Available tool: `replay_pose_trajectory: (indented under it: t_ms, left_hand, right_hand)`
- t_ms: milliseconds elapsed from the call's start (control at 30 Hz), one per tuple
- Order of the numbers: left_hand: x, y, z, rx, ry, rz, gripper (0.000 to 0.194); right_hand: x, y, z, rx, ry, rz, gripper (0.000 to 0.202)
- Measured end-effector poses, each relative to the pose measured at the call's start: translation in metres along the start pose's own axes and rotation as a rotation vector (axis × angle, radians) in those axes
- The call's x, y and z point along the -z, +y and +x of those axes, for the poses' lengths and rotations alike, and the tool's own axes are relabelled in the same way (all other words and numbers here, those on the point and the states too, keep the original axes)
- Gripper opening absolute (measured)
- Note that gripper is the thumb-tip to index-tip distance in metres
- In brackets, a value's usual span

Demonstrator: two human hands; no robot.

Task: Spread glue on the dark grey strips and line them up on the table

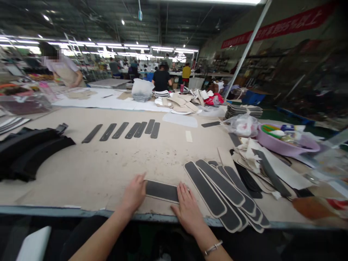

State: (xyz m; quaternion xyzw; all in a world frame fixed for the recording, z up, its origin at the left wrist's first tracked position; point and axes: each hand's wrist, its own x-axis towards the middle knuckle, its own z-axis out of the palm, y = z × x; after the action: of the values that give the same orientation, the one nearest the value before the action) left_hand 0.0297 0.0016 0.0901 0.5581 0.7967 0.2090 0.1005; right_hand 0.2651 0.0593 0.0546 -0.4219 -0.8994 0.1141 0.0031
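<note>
A dark grey strip with a pale border (162,191) lies flat near the table's front edge, between my two hands. My left hand (133,195) is closed at its left end, with the fingers bent together on that end. My right hand (188,207) rests flat over the right end, its fingers stretched out. Just right of it is a fanned pile of similar long strips with rounded ends (208,188), some overhanging the front edge.
Several small dark strips (116,131) lie in a row farther back. Curved black pieces (29,152) are stacked at the left. Right of the pile are scraps (268,170) and a purple basin (288,143). A person (63,67) stands across the table, at the far left.
</note>
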Motion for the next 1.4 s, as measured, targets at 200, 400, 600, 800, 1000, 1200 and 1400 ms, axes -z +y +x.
replay_pose_trajectory:
  t_ms: [200,400,600,800,1000,1200,1400]
  left_hand:
    - [-0.059,0.070,-0.022,-0.530,-0.284,0.010,0.069]
    - [-0.049,0.017,-0.001,-0.460,-0.333,0.148,0.070]
    - [-0.029,-0.029,0.012,-0.365,-0.270,0.248,0.069]
    - [-0.037,-0.029,0.016,-0.368,-0.194,0.282,0.064]
    - [-0.046,-0.040,0.028,-0.376,-0.151,0.328,0.067]
    - [-0.045,-0.039,0.033,-0.364,-0.227,0.380,0.066]
    - [-0.044,-0.045,0.033,-0.295,-0.145,0.385,0.071]
  right_hand:
    - [-0.017,0.007,0.000,0.037,0.025,-0.036,0.061]
    - [-0.005,0.002,-0.001,0.012,0.000,-0.008,0.070]
    - [0.006,-0.003,0.000,-0.006,-0.039,0.042,0.074]
    - [0.021,-0.001,0.003,-0.042,-0.007,0.133,0.076]
    - [0.027,-0.002,0.012,-0.096,0.091,0.194,0.067]
    - [0.053,-0.007,0.026,-0.180,0.111,0.161,0.059]
    - [0.073,0.000,0.046,-0.183,-0.026,0.263,0.040]
